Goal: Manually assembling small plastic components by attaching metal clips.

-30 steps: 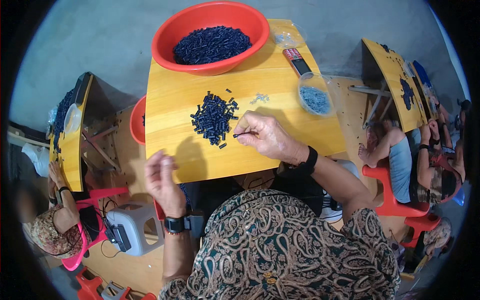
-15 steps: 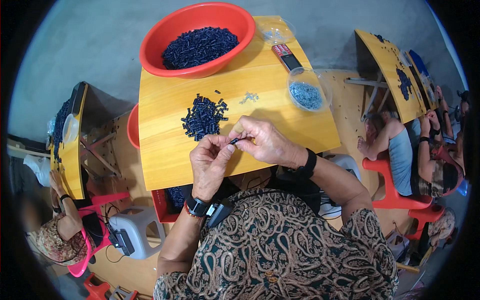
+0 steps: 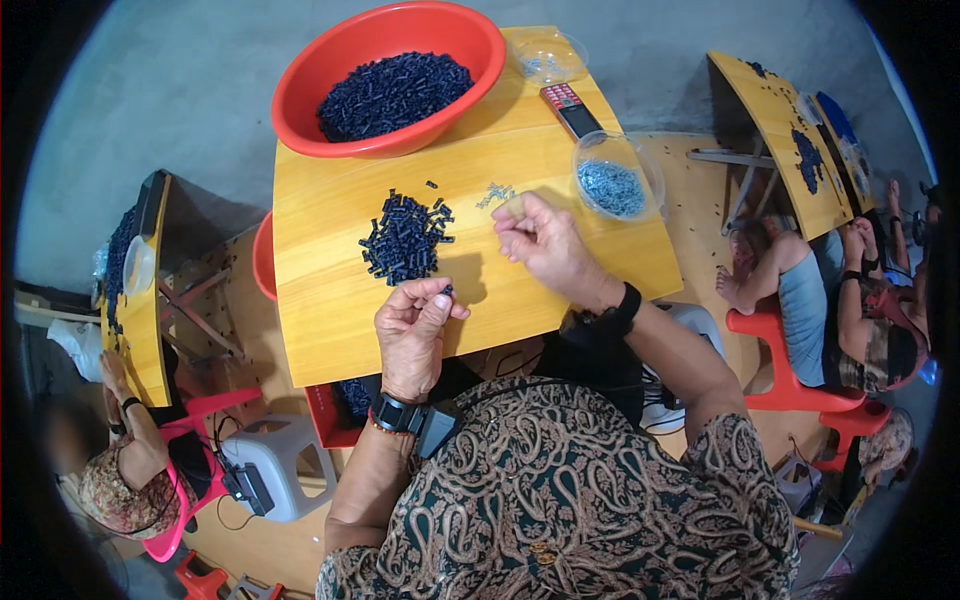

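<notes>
Being pinched in the left hand [image 3: 410, 338], a small dark piece [image 3: 447, 290], long axis unclear, is being held left of the loosely curled right hand [image 3: 548, 245], whose contents, if any, cannot be told and which is being held nearer to pale bits [image 3: 494, 193] just beyond.

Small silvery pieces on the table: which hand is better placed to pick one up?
Probably the right hand: its fingertips are close to the small silvery pieces, and nothing shows in its grasp. The left hand is farther off and pinches a dark piece.
</notes>
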Action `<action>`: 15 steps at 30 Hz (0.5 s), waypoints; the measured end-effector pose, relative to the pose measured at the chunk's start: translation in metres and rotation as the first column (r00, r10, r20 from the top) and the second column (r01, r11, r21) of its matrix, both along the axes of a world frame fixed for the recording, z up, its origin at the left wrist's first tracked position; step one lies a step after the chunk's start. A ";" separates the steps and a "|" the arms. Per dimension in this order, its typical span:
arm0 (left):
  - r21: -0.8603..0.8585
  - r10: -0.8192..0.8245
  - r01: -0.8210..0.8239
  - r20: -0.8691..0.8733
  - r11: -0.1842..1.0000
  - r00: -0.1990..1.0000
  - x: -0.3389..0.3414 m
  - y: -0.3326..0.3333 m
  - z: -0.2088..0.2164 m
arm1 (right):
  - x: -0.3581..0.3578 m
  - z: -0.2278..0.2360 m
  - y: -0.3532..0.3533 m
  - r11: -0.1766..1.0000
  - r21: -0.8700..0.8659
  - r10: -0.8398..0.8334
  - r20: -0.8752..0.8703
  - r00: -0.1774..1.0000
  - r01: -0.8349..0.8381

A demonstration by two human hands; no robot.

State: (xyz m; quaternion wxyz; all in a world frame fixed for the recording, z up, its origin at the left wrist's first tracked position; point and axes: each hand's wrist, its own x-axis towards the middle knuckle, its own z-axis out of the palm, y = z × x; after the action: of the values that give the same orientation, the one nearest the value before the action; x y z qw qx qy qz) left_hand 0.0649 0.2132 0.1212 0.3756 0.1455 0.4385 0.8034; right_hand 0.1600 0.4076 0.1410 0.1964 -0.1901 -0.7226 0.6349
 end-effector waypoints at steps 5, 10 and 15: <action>-0.126 -0.071 0.047 -0.198 0.991 0.978 -0.001 -0.003 -0.003 | -0.005 -0.010 0.025 0.973 0.228 -0.051 0.061 0.997 0.036; -0.239 -0.186 0.114 -0.307 0.964 0.933 0.003 -0.003 -0.006 | -0.014 -0.011 0.037 0.791 0.608 -0.064 -0.027 0.998 0.067; -0.219 -0.179 0.119 -0.279 0.969 0.944 0.002 -0.005 -0.005 | -0.028 -0.001 0.032 0.680 0.733 -0.023 0.025 0.999 -0.003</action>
State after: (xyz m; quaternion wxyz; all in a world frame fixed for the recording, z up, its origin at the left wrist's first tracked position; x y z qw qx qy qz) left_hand 0.0668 0.2087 0.1157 0.3781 0.2588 0.5556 0.6938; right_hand 0.1315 0.4398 0.1404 0.2477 -0.1101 -0.9183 0.2885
